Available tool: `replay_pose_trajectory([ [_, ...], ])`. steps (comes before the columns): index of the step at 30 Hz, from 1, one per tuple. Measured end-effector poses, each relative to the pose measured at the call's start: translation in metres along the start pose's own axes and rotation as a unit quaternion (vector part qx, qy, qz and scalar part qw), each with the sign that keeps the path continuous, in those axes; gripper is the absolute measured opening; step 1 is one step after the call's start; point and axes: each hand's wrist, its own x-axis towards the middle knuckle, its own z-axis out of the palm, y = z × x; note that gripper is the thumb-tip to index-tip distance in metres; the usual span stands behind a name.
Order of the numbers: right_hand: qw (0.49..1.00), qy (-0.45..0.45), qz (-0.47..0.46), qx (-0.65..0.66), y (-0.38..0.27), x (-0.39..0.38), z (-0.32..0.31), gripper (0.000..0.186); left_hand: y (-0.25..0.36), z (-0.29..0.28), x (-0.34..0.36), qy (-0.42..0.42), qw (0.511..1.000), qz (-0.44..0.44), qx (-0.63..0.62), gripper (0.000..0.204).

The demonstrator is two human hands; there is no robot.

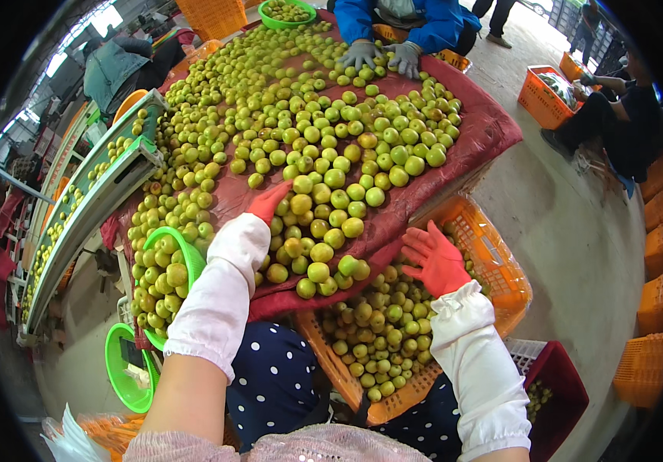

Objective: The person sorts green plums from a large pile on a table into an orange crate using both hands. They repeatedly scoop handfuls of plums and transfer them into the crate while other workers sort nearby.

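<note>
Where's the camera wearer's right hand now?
In the head view, right of centre, the right hand is over the orange crate of green fruit, beside the red tablecloth.

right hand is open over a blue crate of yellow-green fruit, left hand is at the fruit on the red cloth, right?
No, the plastic crate is orange, not blue, as the head view shows. The right hand is open over it, and the left hand is at the yellow-green fruit on the red cloth.
</note>
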Motion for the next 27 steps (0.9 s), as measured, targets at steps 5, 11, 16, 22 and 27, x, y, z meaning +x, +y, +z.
replay_pose_trajectory([
  [5,1.000,0.022,0.015,-0.004,0.021,-0.008,0.025,0.080,0.033,0.056,-0.015,-0.130,0.991,0.008,0.019,0.044],
  [11,0.996,0.021,-0.005,0.088,0.027,-0.003,0.023,0.066,0.085,0.128,-0.034,-0.233,0.958,-0.091,-0.140,0.049],
  [16,0.998,-0.003,0.016,0.052,0.018,0.006,-0.021,0.070,0.095,0.188,-0.056,-0.308,0.943,-0.102,-0.070,0.046],
  [22,0.986,0.112,-0.054,-0.107,-0.033,-0.053,-0.016,0.077,0.069,0.222,-0.084,-0.195,0.969,-0.146,0.046,0.040],
  [27,0.984,0.079,-0.160,-0.028,-0.062,-0.112,-0.036,0.071,-0.051,0.275,-0.162,0.167,0.958,0.002,0.232,0.056],
])
